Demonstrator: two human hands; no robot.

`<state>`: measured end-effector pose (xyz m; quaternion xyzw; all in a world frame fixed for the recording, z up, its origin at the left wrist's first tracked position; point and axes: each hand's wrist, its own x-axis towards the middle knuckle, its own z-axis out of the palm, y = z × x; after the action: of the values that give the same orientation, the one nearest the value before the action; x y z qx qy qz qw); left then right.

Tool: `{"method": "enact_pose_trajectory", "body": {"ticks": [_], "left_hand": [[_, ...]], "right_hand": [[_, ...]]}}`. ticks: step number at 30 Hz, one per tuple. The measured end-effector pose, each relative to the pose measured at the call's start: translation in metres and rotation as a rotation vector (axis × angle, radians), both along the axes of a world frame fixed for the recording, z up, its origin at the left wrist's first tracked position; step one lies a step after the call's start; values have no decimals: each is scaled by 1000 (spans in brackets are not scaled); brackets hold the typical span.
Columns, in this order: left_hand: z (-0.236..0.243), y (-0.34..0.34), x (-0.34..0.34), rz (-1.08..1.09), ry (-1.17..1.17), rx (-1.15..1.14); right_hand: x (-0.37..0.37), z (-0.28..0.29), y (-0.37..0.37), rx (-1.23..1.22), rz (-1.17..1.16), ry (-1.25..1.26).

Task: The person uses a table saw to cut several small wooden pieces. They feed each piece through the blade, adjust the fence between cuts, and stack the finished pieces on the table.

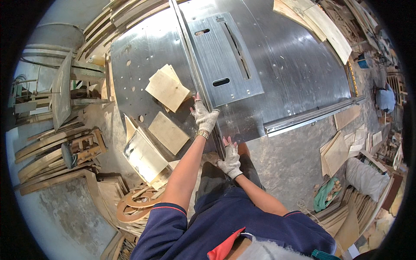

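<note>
along the middle of a grey metal table (299,65), a long metal bar (191,58) runs from the far edge toward the person's body, beside a slotted plate (203,47) set into the surface. the left hand (206,117), in a pale glove with bare fingertips, lies on the bar, its fingers stretched out and parted. nearer the body, the right hand (231,161), gloved alike, is at the bar's near end, fingers extended and slightly apart; whether either grips its underside i cannot tell. left of the bar, close to the left hand, sits a small uneven pile of thin wooden boards (168,90), with a single board (169,133) nearer the body. farther out, large pale sheets (323,28) lie at the far right corner, and a metal rail (312,118) follows the table's near right edge.
</note>
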<state>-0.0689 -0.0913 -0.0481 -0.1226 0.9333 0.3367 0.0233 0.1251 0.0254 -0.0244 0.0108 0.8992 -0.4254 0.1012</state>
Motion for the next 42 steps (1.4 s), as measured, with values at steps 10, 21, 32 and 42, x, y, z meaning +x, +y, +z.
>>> {"method": "enact_pose_trajectory", "body": {"ticks": [10, 21, 32, 42], "left_hand": [[3, 1, 5, 2, -46, 18], [9, 2, 6, -12, -31, -19], [10, 2, 6, -12, -85, 12], [3, 1, 8, -59, 15, -92]], "right_hand": [[1, 3, 0, 15, 14, 8], [1, 2, 0, 94, 84, -49], [3, -1, 1, 85, 126, -93], [2, -7, 0, 152, 141, -112]]}}
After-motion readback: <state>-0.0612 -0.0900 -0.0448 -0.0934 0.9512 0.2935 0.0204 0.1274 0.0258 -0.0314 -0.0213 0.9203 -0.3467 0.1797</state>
